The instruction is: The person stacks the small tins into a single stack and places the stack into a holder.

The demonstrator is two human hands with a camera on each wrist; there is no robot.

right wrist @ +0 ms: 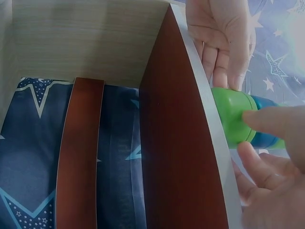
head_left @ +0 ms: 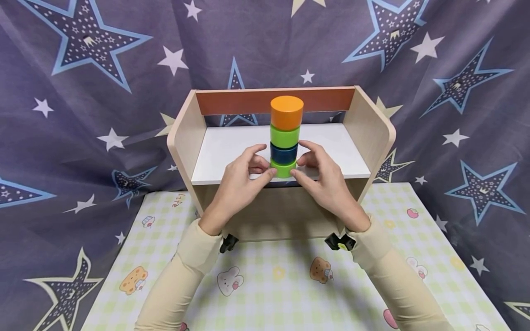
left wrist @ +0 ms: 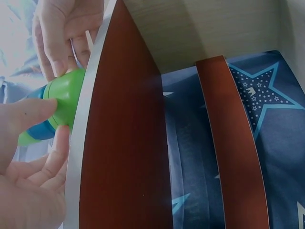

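Note:
A tower of cylinders stands upright at the front edge of the white shelf board (head_left: pixel 232 151) in the head view. An orange cylinder (head_left: pixel 286 114) tops it, over a green cylinder (head_left: pixel 285 136), a dark blue cylinder (head_left: pixel 283 154) and a lower green cylinder (head_left: pixel 283 169). My left hand (head_left: pixel 242 179) holds the lower green cylinder from the left, thumb and a curled finger at its side. From the right, my right hand (head_left: pixel 325 179) does the same. Both wrist views show thumbs and fingertips touching that green cylinder (left wrist: pixel 66 98) (right wrist: pixel 233 114) beside the board's pale edge.
The small wooden shelf unit has side panels (head_left: pixel 370 124) and a reddish-brown back rail (head_left: pixel 240 102). It stands on a green-checked tablecloth (head_left: pixel 277 294) with cartoon prints. A dark curtain (head_left: pixel 265 41) with stars hangs behind and at both sides.

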